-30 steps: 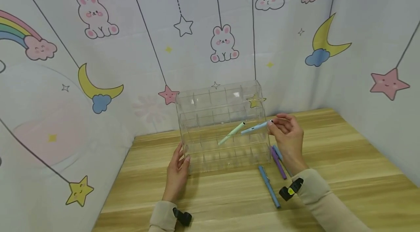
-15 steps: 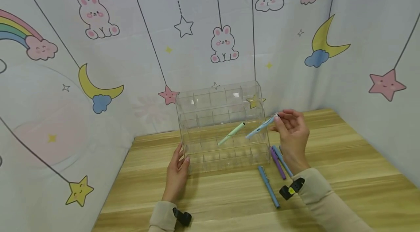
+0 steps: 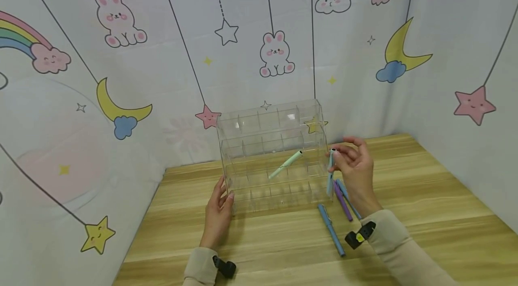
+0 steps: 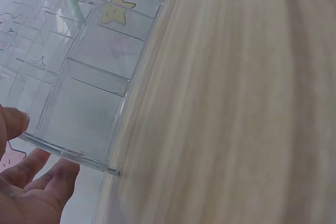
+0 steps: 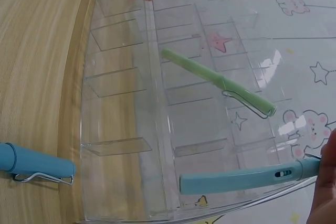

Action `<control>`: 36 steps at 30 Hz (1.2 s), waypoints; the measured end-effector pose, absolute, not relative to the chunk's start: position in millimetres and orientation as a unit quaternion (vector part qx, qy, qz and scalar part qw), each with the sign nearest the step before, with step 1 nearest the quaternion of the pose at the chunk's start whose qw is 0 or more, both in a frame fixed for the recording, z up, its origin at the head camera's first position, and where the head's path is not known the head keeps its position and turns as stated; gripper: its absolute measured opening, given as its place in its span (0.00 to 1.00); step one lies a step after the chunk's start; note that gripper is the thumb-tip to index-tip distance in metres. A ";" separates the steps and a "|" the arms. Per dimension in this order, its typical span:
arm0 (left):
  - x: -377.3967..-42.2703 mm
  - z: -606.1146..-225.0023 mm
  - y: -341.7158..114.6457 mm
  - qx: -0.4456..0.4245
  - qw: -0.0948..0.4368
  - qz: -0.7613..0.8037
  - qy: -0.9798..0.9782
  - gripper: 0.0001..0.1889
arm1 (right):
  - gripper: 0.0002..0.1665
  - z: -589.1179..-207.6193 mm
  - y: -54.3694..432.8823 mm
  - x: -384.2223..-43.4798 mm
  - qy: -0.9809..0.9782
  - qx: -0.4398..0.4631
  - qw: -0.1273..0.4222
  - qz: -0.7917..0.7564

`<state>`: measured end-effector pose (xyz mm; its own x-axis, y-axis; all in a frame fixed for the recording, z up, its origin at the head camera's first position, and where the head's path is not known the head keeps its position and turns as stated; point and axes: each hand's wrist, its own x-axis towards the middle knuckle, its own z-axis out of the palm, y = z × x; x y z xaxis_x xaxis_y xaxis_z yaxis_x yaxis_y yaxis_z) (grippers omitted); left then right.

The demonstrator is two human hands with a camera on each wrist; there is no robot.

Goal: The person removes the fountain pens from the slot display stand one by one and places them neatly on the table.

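A clear acrylic organizer (image 3: pixel 263 195) with stepped rows of compartments stands on the table. My left hand (image 3: pixel 218 216) grips its left side wall, thumb (image 4: pixel 16 121) on the inner face and fingers outside. At the organizer's right end, my right hand (image 3: pixel 355 169) pinches a light blue pen (image 3: pixel 330 177) near its upper end. That pen hangs nearly upright, and in the right wrist view its lower end (image 5: pixel 191 183) overlaps the right-end compartments. A light green pen (image 3: pixel 285 164) leans to the right in a middle compartment, its clip (image 5: pixel 247 103) showing in the right wrist view.
On the wooden table (image 3: pixel 283 250), a blue pen (image 3: pixel 332 230) lies in front of the organizer's right corner. A purple pen (image 3: pixel 344 203) and another blue pen (image 3: pixel 349 198) lie side by side near the right forearm. A patterned cloth (image 3: pixel 182 74) hangs behind.
My right hand first moves slightly right, then back toward the organizer. The light blue pen swings from slanted to nearly upright at its right end. My left hand stays put.
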<state>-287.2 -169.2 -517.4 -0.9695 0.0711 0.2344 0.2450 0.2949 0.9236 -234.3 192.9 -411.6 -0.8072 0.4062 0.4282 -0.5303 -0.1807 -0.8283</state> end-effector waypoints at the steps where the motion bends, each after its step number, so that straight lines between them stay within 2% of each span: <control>1: -287.2 -517.3 -169.2 -0.098 0.074 -0.586 -0.801 0.34 | 0.22 -412.1 193.1 -234.4 -0.566 0.058 0.303 0.765; 6: -286.8 -517.1 -169.2 -0.098 0.073 -0.586 -0.801 0.34 | 0.20 -414.3 195.5 -234.3 -0.595 0.083 0.280 0.749; 13: -286.4 -517.6 -170.1 -0.093 0.070 -0.587 -0.801 0.34 | 0.16 -416.3 198.6 -234.1 -0.660 0.112 0.219 0.710; 18: -285.9 -516.8 -169.6 -0.094 0.071 -0.586 -0.801 0.34 | 0.18 -417.0 197.3 -234.4 -0.680 0.119 0.196 0.697; 27: -286.1 -515.4 -168.7 -0.098 0.073 -0.586 -0.801 0.34 | 0.23 -418.2 197.6 -236.4 -0.708 0.106 0.207 0.666; 36: -286.4 -517.2 -168.6 -0.096 0.073 -0.586 -0.802 0.34 | 0.18 -418.8 200.6 -236.2 -0.724 0.142 0.204 0.644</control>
<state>-286.4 -168.6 -517.2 -0.9710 0.0681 0.2292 0.2390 0.2957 0.9249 -236.2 200.6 -418.8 -0.8768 0.0567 0.4776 -0.4676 0.1312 -0.8741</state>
